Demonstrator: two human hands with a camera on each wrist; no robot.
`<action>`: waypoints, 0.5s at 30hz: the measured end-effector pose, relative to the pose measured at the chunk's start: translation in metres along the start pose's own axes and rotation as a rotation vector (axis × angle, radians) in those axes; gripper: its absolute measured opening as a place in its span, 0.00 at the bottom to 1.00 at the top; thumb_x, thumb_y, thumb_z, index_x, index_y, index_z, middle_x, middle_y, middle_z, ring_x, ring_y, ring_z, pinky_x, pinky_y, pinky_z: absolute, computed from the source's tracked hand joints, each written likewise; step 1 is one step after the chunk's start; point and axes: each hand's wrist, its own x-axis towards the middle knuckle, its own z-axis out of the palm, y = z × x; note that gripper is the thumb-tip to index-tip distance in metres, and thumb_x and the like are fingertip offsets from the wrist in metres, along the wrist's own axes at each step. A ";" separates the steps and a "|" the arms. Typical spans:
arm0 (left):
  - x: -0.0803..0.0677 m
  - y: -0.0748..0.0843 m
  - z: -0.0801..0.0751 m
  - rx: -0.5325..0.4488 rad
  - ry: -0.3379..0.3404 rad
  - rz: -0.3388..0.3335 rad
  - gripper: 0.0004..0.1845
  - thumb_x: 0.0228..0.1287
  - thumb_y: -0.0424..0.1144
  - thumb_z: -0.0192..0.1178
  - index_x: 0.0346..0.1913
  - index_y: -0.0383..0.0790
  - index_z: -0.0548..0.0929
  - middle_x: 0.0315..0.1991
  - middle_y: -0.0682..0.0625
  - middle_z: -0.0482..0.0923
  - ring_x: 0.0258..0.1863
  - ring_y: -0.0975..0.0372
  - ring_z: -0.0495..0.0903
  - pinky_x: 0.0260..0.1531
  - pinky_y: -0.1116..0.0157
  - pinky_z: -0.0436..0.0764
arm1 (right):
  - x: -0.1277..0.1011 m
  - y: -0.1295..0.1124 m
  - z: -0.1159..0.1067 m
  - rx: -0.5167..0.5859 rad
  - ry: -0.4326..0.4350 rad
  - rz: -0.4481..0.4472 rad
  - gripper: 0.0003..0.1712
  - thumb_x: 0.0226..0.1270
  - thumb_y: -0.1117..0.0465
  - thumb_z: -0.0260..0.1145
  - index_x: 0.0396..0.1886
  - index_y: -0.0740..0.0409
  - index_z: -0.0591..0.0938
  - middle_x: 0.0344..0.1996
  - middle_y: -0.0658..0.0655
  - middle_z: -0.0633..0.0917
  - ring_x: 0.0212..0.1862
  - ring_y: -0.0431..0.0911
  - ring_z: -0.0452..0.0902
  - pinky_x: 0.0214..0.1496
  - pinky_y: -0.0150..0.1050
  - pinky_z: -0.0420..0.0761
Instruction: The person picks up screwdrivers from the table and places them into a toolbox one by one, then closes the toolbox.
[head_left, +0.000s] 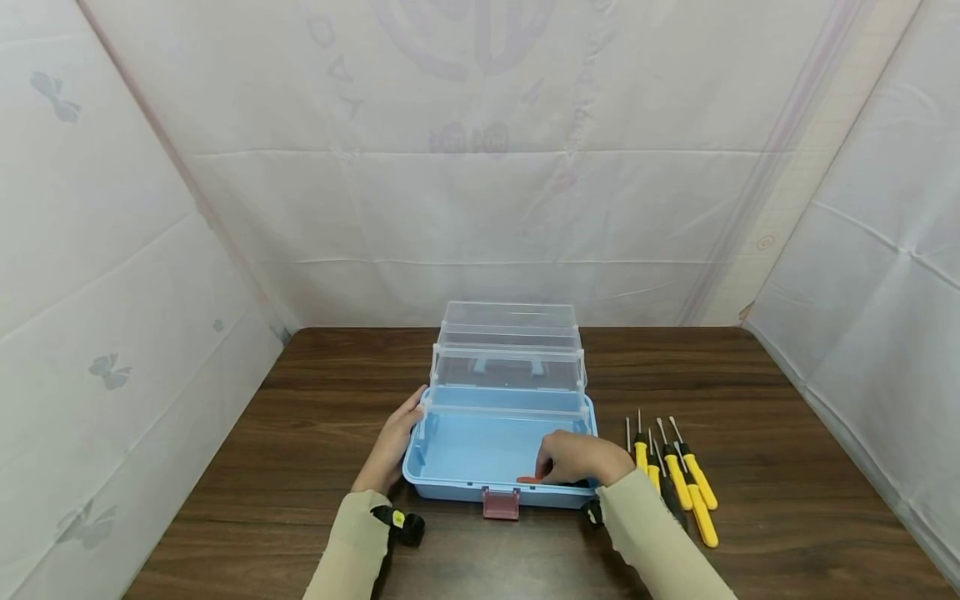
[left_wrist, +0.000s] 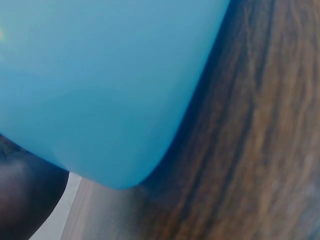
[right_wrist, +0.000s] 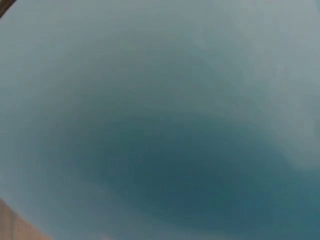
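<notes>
A pale blue toolbox (head_left: 480,446) stands open on the table, its clear trays and lid (head_left: 510,333) raised at the back. My left hand (head_left: 389,446) lies along its left side, fingers reaching forward beside the wall. My right hand (head_left: 581,457) is down inside the box's front right part, its fingers curled at a red-orange piece (head_left: 528,480) close behind the front wall. Something dark shows under this hand; the hand and the front wall hide most of it, so I cannot tell its kind. In the right wrist view, the blue box wall (right_wrist: 160,75) fills almost everything.
Several screwdrivers with yellow and black handles (head_left: 701,479) lie to the right of the box, beside my right forearm. A mauve latch (head_left: 501,504) hangs from the box's front. The brown wood-grain table (head_left: 300,467) meets white cloth walls at the back and sides.
</notes>
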 end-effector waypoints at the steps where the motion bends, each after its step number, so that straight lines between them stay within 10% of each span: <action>1: 0.000 0.000 0.000 0.001 -0.002 0.001 0.28 0.76 0.41 0.36 0.76 0.47 0.53 0.77 0.44 0.47 0.76 0.47 0.46 0.71 0.44 0.50 | 0.000 0.000 0.000 0.001 0.002 0.000 0.06 0.62 0.65 0.67 0.29 0.54 0.88 0.25 0.45 0.84 0.25 0.34 0.72 0.29 0.31 0.77; 15: -0.003 0.004 0.001 -0.006 -0.011 0.003 0.27 0.77 0.41 0.35 0.76 0.47 0.52 0.77 0.43 0.45 0.76 0.47 0.45 0.72 0.45 0.49 | -0.003 -0.002 -0.001 0.053 0.013 0.011 0.08 0.62 0.65 0.66 0.26 0.51 0.87 0.23 0.43 0.82 0.24 0.37 0.70 0.28 0.32 0.75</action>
